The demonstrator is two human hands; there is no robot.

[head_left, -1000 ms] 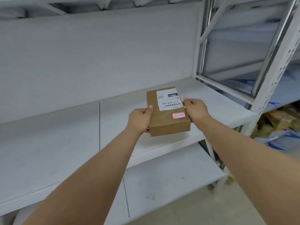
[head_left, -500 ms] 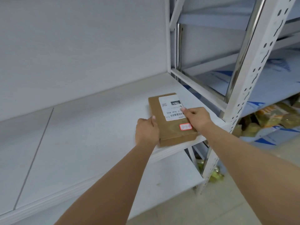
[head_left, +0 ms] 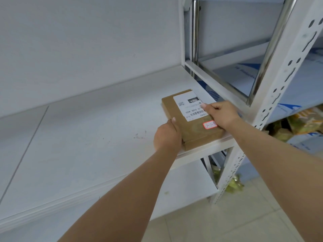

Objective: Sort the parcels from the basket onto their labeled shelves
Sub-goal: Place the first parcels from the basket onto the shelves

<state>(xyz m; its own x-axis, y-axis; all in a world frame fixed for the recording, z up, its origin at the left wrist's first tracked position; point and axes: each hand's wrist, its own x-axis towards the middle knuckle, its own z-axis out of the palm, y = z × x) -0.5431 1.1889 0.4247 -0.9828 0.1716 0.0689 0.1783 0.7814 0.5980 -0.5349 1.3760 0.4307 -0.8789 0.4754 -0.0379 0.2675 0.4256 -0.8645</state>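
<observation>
A flat brown cardboard parcel (head_left: 189, 127) with a white shipping label and a small red-edged sticker lies on the white shelf (head_left: 87, 137), near its right front corner. My left hand (head_left: 167, 137) grips the parcel's left near edge, thumb on top. My right hand (head_left: 222, 114) holds the right edge, thumb lying over the white label. The basket is out of view.
A white perforated upright (head_left: 272, 110) stands just right of the parcel. Beyond it a second rack holds blue-and-white sheets (head_left: 288, 88), with yellow-green packets (head_left: 300, 123) below. A lower shelf board (head_left: 183, 182) and tiled floor (head_left: 227, 220) lie beneath.
The parcel went from being held above the shelf edge to lying flat on the shelf by the right upright. Both hands stayed on it; the view shifted left and closer.
</observation>
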